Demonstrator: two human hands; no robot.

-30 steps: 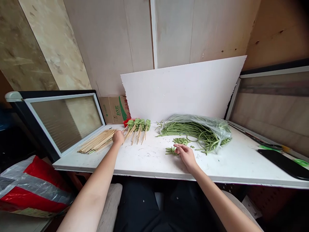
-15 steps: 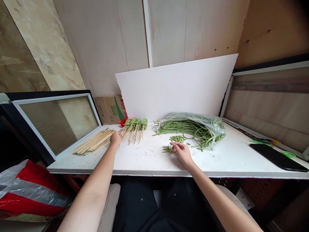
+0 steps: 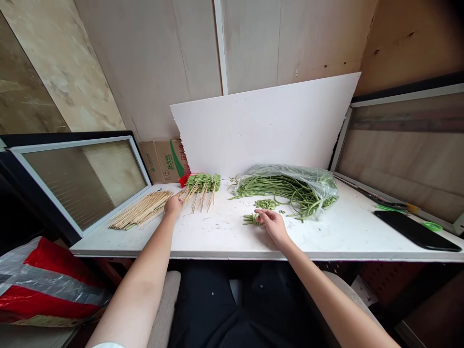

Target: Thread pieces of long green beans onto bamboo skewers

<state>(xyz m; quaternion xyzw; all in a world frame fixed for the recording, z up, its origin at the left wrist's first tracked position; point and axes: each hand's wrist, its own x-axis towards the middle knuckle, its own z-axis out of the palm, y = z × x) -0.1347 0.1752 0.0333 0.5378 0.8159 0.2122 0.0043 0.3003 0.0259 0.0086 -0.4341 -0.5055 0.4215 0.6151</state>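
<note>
My left hand (image 3: 173, 206) is closed at the right end of a spread of bamboo skewers (image 3: 139, 211). Its fingertips are turned away, so what they grip cannot be made out. Over a small cluster of cut green bean pieces (image 3: 249, 219), my right hand (image 3: 271, 224) has its fingers drawn together, and the pieces stick out to its left. Just behind lies another heap of short bean pieces (image 3: 265, 204). Several finished skewers of green beans (image 3: 203, 182) are stacked at the back, sticks toward me.
Long green beans (image 3: 270, 186) spill from a clear plastic bag (image 3: 324, 181) on the white table (image 3: 210, 241). A black phone (image 3: 416, 230), scissors (image 3: 384, 200) and a green ring (image 3: 432, 226) lie at the right. A cardboard box (image 3: 159, 162) and a white board (image 3: 261, 128) stand behind.
The view has tilted slightly, so the table sits a little higher in the picture. Both hands keep nearly the same places, with only small finger movement.
</note>
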